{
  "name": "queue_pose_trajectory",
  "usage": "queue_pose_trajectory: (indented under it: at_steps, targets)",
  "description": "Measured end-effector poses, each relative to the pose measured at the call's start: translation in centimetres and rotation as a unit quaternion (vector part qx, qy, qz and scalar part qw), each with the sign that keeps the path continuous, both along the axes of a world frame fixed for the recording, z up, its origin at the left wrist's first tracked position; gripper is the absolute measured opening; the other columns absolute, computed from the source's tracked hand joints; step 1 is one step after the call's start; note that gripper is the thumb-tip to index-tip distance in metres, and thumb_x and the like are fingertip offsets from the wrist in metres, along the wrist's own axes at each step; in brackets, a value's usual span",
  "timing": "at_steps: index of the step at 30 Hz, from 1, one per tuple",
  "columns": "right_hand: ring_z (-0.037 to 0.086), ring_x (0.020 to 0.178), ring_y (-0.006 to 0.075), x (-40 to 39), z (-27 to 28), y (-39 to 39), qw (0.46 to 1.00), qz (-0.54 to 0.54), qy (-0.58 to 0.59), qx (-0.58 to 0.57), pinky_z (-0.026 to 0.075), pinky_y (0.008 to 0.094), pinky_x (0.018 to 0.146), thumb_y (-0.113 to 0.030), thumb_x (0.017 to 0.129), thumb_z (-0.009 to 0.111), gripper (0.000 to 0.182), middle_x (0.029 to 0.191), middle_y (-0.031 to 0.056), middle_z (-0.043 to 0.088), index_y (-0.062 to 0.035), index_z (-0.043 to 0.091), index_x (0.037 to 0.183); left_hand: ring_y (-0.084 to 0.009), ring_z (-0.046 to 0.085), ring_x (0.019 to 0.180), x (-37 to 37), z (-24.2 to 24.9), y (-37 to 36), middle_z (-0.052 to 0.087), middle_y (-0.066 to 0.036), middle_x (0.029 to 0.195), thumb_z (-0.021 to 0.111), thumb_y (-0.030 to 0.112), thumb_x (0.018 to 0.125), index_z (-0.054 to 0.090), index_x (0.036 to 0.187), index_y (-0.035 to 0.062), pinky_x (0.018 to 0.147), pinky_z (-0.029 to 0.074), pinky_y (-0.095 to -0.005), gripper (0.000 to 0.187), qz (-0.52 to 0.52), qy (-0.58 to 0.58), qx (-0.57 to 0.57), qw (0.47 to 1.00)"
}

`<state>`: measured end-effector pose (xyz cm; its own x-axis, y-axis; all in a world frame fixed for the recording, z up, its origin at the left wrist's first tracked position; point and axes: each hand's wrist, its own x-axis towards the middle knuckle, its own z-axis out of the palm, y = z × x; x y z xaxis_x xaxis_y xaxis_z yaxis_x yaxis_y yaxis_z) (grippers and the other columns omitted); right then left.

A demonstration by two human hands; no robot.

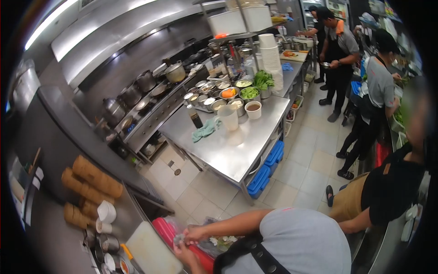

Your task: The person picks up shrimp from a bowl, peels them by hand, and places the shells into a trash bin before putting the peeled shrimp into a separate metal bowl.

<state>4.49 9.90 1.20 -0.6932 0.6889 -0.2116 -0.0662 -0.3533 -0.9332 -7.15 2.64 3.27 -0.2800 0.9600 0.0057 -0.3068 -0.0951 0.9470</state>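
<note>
Neither of the wearer's own hands showed anywhere in the frame, so their grip could not be told. At the bottom centre a co-worker in a grey shirt bent forward, and the co-worker's hands [189, 239] were closed together on a small pale thing [179, 238], too small to name. They held it just above a red tub [165, 227] and beside a clear plastic bag [218, 243] of food scraps or greens. A white cutting board [153, 250] lay touching the tub at the lower left.

The likely trouble was a spill. The bag sat loose at the table edge and could have slipped to the tiled floor [301, 173], where people stood close by. A wet pale piece might also have slid out of the fingers.
</note>
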Motion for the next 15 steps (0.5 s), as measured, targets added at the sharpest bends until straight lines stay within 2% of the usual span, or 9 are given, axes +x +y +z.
queue_pose_trajectory:
  at_steps: [1, 2, 4, 6, 8, 9, 11, 13, 15]
  targets:
    - [0.056, 0.055, 0.0092, 0.0, 0.7, -0.5, 0.996, -0.03, -0.066, 0.059, 0.042, 0.0218, 0.042, -0.021, 0.085, 0.057, 0.02, 0.069, 0.0015, 0.06, -0.0061, 0.062, 0.098, -0.0164, 0.059, 0.079, -0.5, -2.0, 0.9, 0.059, -0.009, 0.092, 0.05, 0.006, 0.093, 0.054, 0.11, -0.0048, 0.07, 0.05, -0.0275, 0.02, 0.037, 0.039, -0.028, 0.998]
    - [0.056, 0.055, 0.0092, 0.2, 1.3, -0.9, 0.996, -0.016, -0.071, 0.057, 0.042, 0.0218, 0.042, -0.021, 0.085, 0.057, 0.02, 0.069, 0.0015, 0.06, -0.0061, 0.062, 0.098, -0.0164, 0.059, 0.079, -1.3, -3.7, 1.7, 0.059, -0.009, 0.092, 0.05, 0.006, 0.093, 0.054, 0.11, -0.0048, 0.07, 0.05, -0.0275, 0.02, 0.051, 0.033, -0.031, 0.998]
    - [0.058, 0.057, 0.0108, 0.8, 2.5, -1.8, 0.998, -0.044, -0.027, 0.038, 0.044, 0.0227, 0.043, -0.026, 0.084, 0.061, 0.036, 0.071, 0.0018, 0.061, -0.0047, 0.057, 0.113, -0.0165, 0.06, 0.081, -2.7, -5.6, 2.2, 0.06, -0.009, 0.093, 0.051, 0.008, 0.094, 0.055, 0.108, -0.0034, 0.069, 0.05, -0.0269, 0.018, 0.048, 0.106, -0.066, 0.991]
    - [0.057, 0.057, 0.0106, 0.5, 2.2, -1.9, 0.999, -0.04, -0.008, 0.029, 0.044, 0.0234, 0.044, -0.03, 0.086, 0.063, 0.044, 0.07, 0.0019, 0.06, -0.0038, 0.052, 0.12, -0.016, 0.06, 0.081, -3.7, -6.3, 2.2, 0.061, -0.008, 0.093, 0.052, 0.009, 0.094, 0.056, 0.107, -0.0028, 0.069, 0.05, -0.0271, 0.018, 0.023, 0.042, -0.059, 0.997]
    - [0.055, 0.057, 0.0089, 0.5, 2.0, -1.4, 0.992, -0.048, -0.006, 0.12, 0.043, 0.0233, 0.046, -0.031, 0.089, 0.061, 0.039, 0.068, 0.0013, 0.058, -0.0034, 0.054, 0.116, -0.0156, 0.06, 0.082, -3.2, -5.3, 1.9, 0.061, -0.008, 0.094, 0.054, 0.01, 0.094, 0.056, 0.106, -0.0023, 0.069, 0.05, -0.0273, 0.017, -0.004, -0.023, -0.048, 0.999]
    - [0.055, 0.057, 0.0089, 0.4, 1.4, -1.2, 0.993, -0.033, -0.008, 0.112, 0.043, 0.0233, 0.046, -0.031, 0.089, 0.061, 0.039, 0.068, 0.0013, 0.058, -0.0034, 0.054, 0.116, -0.0152, 0.06, 0.082, -2.6, -4.2, 1.4, 0.061, -0.008, 0.093, 0.055, 0.011, 0.093, 0.056, 0.104, -0.0023, 0.07, 0.049, -0.0281, 0.018, -0.01, -0.008, -0.052, 0.999]
    - [0.053, 0.057, 0.0076, -0.2, 0.0, -0.5, 0.989, -0.056, -0.057, 0.127, 0.042, 0.0224, 0.05, -0.028, 0.092, 0.06, 0.027, 0.066, 0.0004, 0.056, -0.0036, 0.058, 0.104, -0.0148, 0.06, 0.082, -1.9, -2.6, 0.4, 0.062, -0.007, 0.093, 0.057, 0.013, 0.093, 0.056, 0.103, -0.0023, 0.072, 0.049, -0.0289, 0.018, -0.003, 0.004, -0.06, 0.998]
    - [0.052, 0.057, 0.0075, -0.4, 0.4, -0.9, 0.985, -0.054, -0.091, 0.134, 0.042, 0.0224, 0.051, -0.027, 0.092, 0.059, 0.023, 0.065, -0.0003, 0.055, -0.0043, 0.058, 0.097, -0.015, 0.061, 0.083, -0.9, -1.4, -0.2, 0.062, -0.008, 0.093, 0.058, 0.016, 0.093, 0.057, 0.106, -0.0032, 0.075, 0.049, -0.03, 0.024, 0.095, 0.245, -0.056, 0.963]
    - [0.05, 0.057, 0.0073, -0.1, 2.0, -1.9, 0.981, -0.073, -0.097, 0.15, 0.04, 0.0238, 0.054, -0.025, 0.092, 0.058, 0.021, 0.062, -0.0024, 0.054, -0.0061, 0.058, 0.084, -0.018, 0.062, 0.084, -0.5, -0.2, -0.6, 0.063, -0.01, 0.095, 0.058, 0.019, 0.093, 0.056, 0.108, -0.0046, 0.077, 0.049, -0.0319, 0.028, 0.107, 0.299, -0.066, 0.946]
